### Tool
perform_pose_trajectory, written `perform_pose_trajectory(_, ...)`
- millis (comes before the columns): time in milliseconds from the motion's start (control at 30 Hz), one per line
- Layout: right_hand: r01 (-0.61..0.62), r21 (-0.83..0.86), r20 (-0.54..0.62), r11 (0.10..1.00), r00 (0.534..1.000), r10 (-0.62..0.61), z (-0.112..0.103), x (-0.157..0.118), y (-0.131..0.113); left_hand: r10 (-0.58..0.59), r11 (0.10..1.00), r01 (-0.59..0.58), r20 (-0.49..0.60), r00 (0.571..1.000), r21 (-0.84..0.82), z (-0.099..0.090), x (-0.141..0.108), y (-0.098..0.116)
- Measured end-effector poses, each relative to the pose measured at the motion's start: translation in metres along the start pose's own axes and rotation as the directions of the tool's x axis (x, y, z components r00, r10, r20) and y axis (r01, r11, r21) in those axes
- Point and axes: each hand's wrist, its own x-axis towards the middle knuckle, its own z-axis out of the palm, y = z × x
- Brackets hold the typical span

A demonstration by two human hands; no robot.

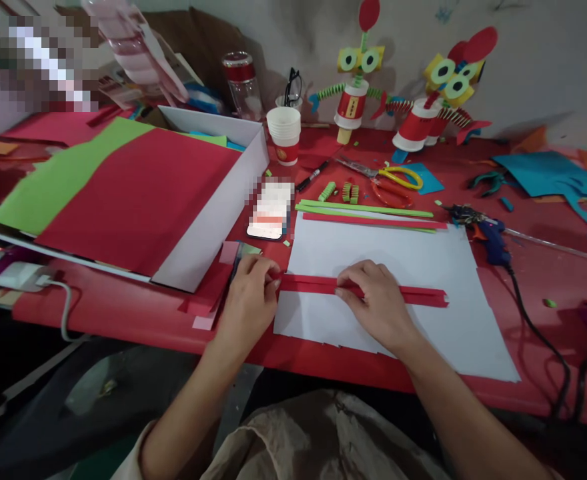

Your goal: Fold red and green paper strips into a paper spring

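Observation:
Folded lengthwise, a red paper strip [308, 284] lies across a white sheet [438, 340] in front of me. My left hand [253, 290] pinches its left end between thumb and fingers. Partway along, my right hand [373, 293] is closed on the same strip, thumb below and fingertips above. Its right end reaches past that hand and lies on the sheet. Along the sheet's far edge rest green paper strips [363, 209] and another red strip [373, 221]. Two small folded green paper springs [327, 191] sit just beyond them.
At left stands a white box [213, 213] with red and green paper on it. Beyond my hands are a phone [272, 207], stacked paper cups [284, 133], yellow-handled scissors [401, 177] and paper-cup figures [349, 107]. A glue gun [491, 240] with a cord lies at right.

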Motion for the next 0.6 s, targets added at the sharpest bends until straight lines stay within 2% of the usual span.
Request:
perform_pose_trajectory(67,0.011,-0.009,-0.004,1.000,1.000,-0.011,0.001,0.000,0.001,0.077,0.991,-0.057,-0.161,0.984,0.122,0.006,-0.012,0.007)
perform_pose_trajectory(100,0.018,-0.018,-0.008,1.000,1.000,-0.018,0.001,0.001,0.002,0.150,0.972,-0.107,-0.203,0.968,0.209,0.010,-0.019,0.013)
perform_pose_trajectory(133,0.026,-0.030,-0.012,0.999,1.000,-0.026,0.002,0.001,0.003,0.251,0.945,-0.205,-0.164,0.954,0.254,0.014,-0.026,0.019)
perform_pose_trajectory(167,0.035,-0.046,-0.019,0.998,0.999,-0.035,0.002,0.001,0.003,0.355,0.909,-0.325,-0.076,0.932,0.259,0.019,-0.033,0.026)
perform_pose_trajectory(200,0.045,-0.064,-0.026,0.997,0.999,-0.047,0.002,0.001,0.003,0.423,0.872,-0.424,0.057,0.904,0.244,0.023,-0.038,0.031)
perform_pose_trajectory(233,0.057,-0.086,-0.035,0.995,0.998,-0.060,0.003,0.000,0.002,0.413,0.868,-0.431,0.126,0.902,0.245,0.027,-0.042,0.036)
perform_pose_trajectory(300,0.089,-0.165,-0.049,0.982,0.994,-0.099,0.003,-0.005,0.000,0.368,0.875,-0.406,0.183,0.912,0.264,0.033,-0.045,0.042)
perform_pose_trajectory(433,0.206,-0.392,-0.016,0.896,0.973,-0.231,0.001,-0.027,-0.004,0.311,0.878,-0.368,0.219,0.925,0.305,0.034,-0.044,0.043)
perform_pose_trajectory(600,0.269,-0.409,0.055,0.872,0.961,-0.270,-0.005,-0.054,0.009,0.311,0.874,-0.369,0.218,0.925,0.316,0.032,-0.045,0.043)
